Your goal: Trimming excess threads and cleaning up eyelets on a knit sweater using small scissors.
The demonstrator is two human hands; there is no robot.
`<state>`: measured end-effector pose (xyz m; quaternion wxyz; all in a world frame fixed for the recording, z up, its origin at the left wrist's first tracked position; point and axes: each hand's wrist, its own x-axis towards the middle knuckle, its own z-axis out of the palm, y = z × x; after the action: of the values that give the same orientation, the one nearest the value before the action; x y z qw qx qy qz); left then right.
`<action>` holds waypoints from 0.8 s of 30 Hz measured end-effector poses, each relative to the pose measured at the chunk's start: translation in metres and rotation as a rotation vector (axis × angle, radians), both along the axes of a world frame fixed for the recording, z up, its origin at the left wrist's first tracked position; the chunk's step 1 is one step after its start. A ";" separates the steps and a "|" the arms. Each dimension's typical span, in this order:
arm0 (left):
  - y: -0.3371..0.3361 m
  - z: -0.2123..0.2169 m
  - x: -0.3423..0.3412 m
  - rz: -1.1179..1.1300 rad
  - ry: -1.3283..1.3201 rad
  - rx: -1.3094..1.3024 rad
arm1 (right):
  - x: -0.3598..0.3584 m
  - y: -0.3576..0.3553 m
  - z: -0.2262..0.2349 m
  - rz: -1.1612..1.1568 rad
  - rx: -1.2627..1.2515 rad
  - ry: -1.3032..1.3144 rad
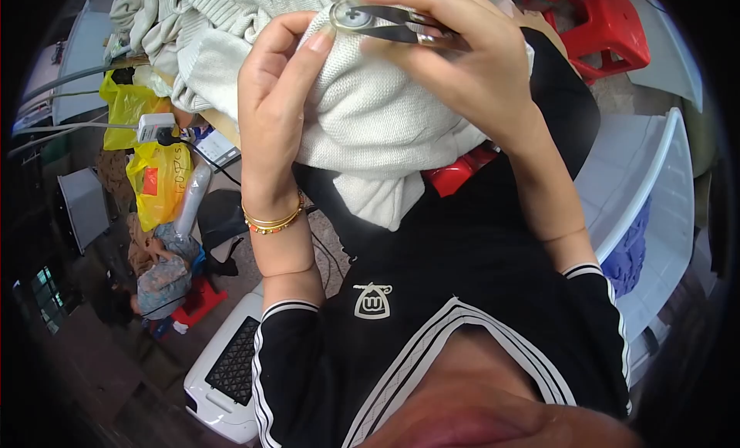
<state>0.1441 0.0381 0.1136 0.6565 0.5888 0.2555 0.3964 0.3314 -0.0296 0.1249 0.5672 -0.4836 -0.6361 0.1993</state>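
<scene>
The cream knit garment (pixel 370 116) sits at upper centre of the frame, bunched between both hands. The left hand (pixel 274 85) is clamped on a fold of the knit, thumb pressing near the top. The right hand (pixel 470 70) is closed around small metal snips (pixel 385 22), blades at the fabric's upper edge. Judged step: trimming at the knit surface. The next cut calls for holding the fabric taut, blade tips clear of the yarn loops.

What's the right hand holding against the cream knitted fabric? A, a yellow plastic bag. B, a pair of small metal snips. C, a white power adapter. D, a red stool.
B: the right hand grips small metal snips over the cream knitted fabric, which the left hand steadies.
</scene>
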 end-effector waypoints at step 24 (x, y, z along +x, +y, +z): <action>-0.002 -0.009 -0.004 -0.041 -0.032 -0.076 | 0.010 -0.017 -0.005 -0.113 -0.072 -0.032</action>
<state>0.1401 0.0366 0.1047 0.6904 0.5622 0.2477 0.3821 0.3418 -0.0470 0.1199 0.5495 -0.5420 -0.6093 0.1817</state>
